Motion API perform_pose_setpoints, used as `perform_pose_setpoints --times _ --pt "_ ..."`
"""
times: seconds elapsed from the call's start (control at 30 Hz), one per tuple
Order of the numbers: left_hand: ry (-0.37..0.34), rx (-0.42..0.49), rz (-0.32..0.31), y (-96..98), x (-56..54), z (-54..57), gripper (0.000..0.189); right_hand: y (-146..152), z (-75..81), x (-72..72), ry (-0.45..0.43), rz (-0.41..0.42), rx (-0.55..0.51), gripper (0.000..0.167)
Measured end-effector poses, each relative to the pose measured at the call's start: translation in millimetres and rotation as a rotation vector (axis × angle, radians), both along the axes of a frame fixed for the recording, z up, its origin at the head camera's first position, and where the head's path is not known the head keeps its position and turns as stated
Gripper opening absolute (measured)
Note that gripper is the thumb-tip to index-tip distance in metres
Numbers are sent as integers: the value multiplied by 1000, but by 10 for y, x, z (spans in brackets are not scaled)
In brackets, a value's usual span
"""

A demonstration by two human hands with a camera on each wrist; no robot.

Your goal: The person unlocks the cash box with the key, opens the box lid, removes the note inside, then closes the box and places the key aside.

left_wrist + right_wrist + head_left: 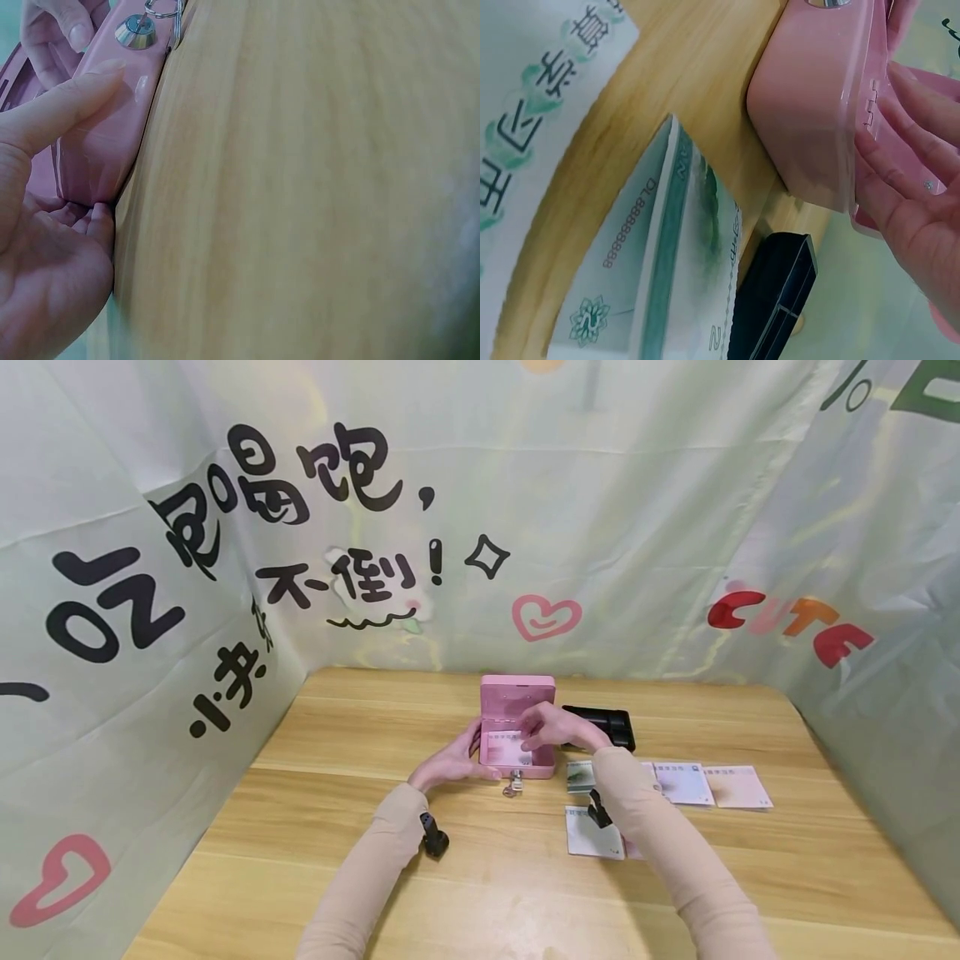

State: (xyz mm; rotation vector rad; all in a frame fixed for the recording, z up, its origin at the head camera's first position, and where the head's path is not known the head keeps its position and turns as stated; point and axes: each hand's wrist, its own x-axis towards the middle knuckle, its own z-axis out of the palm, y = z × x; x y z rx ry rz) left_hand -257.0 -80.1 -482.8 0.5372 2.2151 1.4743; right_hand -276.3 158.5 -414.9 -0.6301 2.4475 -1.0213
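A pink metal cash box [542, 772] stands on the table with its lid [517, 696] raised, and a paper note [507, 747] lies inside. My left hand [450, 762] grips the box's left front corner. In the left wrist view its thumb lies on the front wall beside the lock [136, 31], fingers under the lower edge. My right hand [555, 727] reaches over the box's right side, its fingers inside near the note's right edge. In the right wrist view those fingers look extended, with nothing seen between them. Keys [513, 790] hang from the lock.
Right of the box lie a green note [579, 777], a bluish note [682, 783] and a pinkish note [738, 787] in a row. Another pale note [591, 833] lies nearer. A black tray [619, 727] sits behind my right wrist. Printed cloth walls [637, 568] surround the table.
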Motion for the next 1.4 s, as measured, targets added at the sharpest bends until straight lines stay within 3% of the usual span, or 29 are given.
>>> perform_pose_setpoints --times 0.6,0.8,1.0,1.4 --pt "11 -21 5 -10 -4 -16 123 -58 -40 0 -2 -91 -121 40" --pt "29 6 -12 -1 -22 -27 123 -33 -89 -48 28 -62 -207 35" --pt "30 -3 -16 -11 -30 -28 123 -131 -76 -31 29 -137 -155 35" --pt "37 -11 -25 -13 -25 -30 121 -253 -118 -67 41 -120 -101 37"
